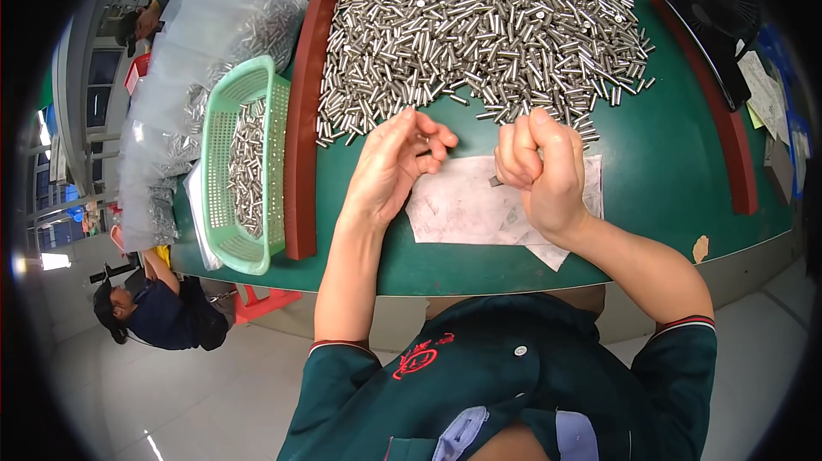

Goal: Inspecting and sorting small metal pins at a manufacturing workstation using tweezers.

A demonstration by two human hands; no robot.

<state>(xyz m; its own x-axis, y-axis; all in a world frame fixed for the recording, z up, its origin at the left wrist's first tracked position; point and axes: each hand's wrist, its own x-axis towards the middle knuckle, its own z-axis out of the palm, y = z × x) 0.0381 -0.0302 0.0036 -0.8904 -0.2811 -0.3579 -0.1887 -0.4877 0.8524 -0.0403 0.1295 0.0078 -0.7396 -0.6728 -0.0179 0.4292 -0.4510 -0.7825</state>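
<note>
Metal pins (pixel 479 24), short, shiny and cylinder-shaped, are lying in a big loose heap just beyond our hands, on a smooth green table mat (pixel 668 161) that is edged by a raised red-brown border (pixel 301 118). Directly under our hands a worn white paper sheet (pixel 467 204) is lying flat, with grey smudges on it. Far to the left of our left hand a light green plastic basket (pixel 257 84) with perforated walls is standing against the border, and more of the same pins are lying inside it. Beyond the basket, clear plastic bags (pixel 214 24) are holding still more pins.

We are keeping our left hand (pixel 394 166) half open, palm turned inward, with the fingers curled loosely; a few pins seem to be resting at the fingertips, but we cannot tell it for sure. Our right hand (pixel 539 170) is closing into a fist just beside it, and a small dark tip is sticking out from its lower left side. To the far right of it a black fan (pixel 711 7) is standing.
</note>
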